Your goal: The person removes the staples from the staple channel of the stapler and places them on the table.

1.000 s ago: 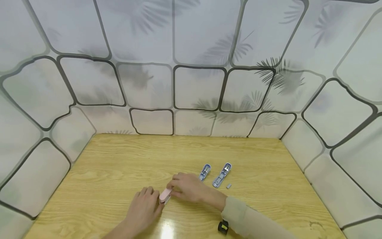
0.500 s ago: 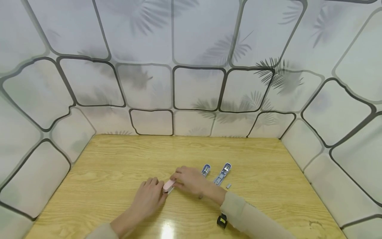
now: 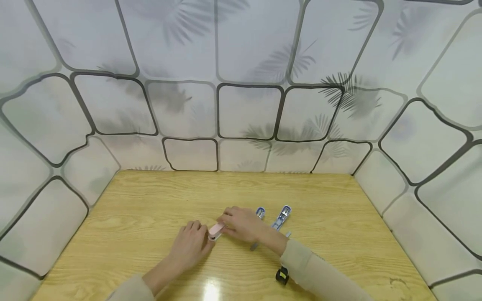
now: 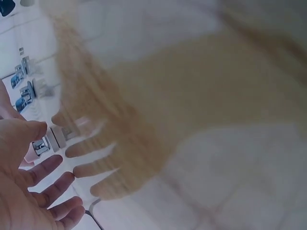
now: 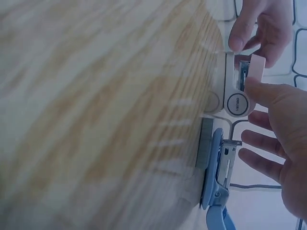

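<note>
A pink-and-white stapler (image 3: 216, 229) sits between my hands, its pink top lifted at an angle from the white base (image 5: 229, 81). My left hand (image 3: 190, 246) grips its near end between thumb and index finger, with the other fingers spread in the left wrist view. At the hinge end, my right hand (image 3: 242, 225) pinches the pink top (image 5: 257, 68); its thumb (image 5: 264, 91) presses there and the other fingers are loose. Metal shows inside the gap. The right hand partly covers the stapler in the head view.
Two blue staplers lie opened out beyond my right forearm, the right one (image 3: 281, 217) and the left one (image 3: 260, 212) partly hidden. A thin grey strip (image 3: 254, 246) and a small grey piece (image 3: 288, 234) lie near. A small black object (image 3: 282, 276) is beside the right sleeve.
Both hands and the pink stapler have moved away from me and slightly right. My right forearm now covers more of the blue staplers, and the grey strip has come into sight.
</note>
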Demonstrator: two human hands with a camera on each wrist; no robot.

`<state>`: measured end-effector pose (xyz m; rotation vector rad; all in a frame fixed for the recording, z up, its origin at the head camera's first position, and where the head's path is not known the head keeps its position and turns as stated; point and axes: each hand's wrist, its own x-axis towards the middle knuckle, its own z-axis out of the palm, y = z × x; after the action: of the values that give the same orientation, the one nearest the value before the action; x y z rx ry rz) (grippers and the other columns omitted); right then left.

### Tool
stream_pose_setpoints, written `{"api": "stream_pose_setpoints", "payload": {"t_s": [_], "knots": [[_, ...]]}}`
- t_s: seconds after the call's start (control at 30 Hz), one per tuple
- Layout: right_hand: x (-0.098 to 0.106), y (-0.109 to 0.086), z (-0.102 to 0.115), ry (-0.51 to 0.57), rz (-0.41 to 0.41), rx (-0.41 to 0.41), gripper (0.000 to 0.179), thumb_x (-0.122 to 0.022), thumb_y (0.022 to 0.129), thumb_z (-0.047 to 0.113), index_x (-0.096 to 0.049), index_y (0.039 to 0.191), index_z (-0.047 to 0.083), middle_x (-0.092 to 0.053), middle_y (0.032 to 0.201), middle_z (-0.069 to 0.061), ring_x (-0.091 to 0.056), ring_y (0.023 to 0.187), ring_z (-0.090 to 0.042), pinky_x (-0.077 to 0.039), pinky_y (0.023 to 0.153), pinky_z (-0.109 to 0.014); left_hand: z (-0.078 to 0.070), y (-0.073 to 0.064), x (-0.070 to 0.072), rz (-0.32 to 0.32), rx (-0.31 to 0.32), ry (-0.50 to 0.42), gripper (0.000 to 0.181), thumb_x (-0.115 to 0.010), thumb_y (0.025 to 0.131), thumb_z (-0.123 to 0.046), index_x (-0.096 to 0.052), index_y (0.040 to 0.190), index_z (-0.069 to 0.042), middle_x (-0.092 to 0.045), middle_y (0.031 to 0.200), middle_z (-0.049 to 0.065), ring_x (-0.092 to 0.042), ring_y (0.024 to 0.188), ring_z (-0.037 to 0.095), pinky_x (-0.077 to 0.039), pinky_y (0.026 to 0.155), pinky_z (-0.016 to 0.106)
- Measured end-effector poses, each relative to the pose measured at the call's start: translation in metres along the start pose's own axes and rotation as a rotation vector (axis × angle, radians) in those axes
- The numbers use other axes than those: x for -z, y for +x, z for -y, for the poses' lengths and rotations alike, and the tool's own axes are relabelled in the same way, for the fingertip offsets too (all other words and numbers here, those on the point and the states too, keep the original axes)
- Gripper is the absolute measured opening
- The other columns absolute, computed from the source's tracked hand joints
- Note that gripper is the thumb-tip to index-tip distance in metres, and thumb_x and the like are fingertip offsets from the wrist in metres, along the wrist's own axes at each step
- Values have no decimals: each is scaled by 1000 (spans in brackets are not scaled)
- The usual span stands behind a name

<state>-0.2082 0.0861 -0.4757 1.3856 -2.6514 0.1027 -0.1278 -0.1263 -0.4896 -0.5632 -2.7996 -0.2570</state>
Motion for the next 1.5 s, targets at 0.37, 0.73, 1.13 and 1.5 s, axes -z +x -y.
{"api": "stream_pose_setpoints", "payload": {"t_s": [0.37,0.73,1.13,1.5], "knots": [[3,8,11,-145,43,58,27,-63,102,47,-72,123,33,-71,117,10,-67,103,-8,-56,82,-19,-3,2,-5,-14,36,-23,33,-87,86,-33,-69,94,-7,-68,92,8,-64,88,25,-58,76,41],[3,8,14,-232,-8,91,27,-62,100,49,-74,117,32,-71,106,10,-67,95,-7,-55,76,-18,-4,3,-5,-22,27,4,34,-89,83,-33,-68,94,-8,-67,90,9,-65,84,27,-57,71,40],[4,8,14,-262,-14,92,23,-66,99,47,-73,114,30,-71,104,9,-67,94,-8,-56,75,-20,-7,4,-5,-26,39,39,35,-89,83,-35,-66,92,-10,-64,89,7,-61,81,24,-53,66,36],[4,9,3,-87,-22,72,30,-66,99,44,-71,121,25,-76,109,9,-70,99,-8,-56,83,-18,-6,6,-7,-17,46,52,36,-90,82,-37,-66,91,-11,-65,88,6,-62,79,23,-56,66,37]]}}
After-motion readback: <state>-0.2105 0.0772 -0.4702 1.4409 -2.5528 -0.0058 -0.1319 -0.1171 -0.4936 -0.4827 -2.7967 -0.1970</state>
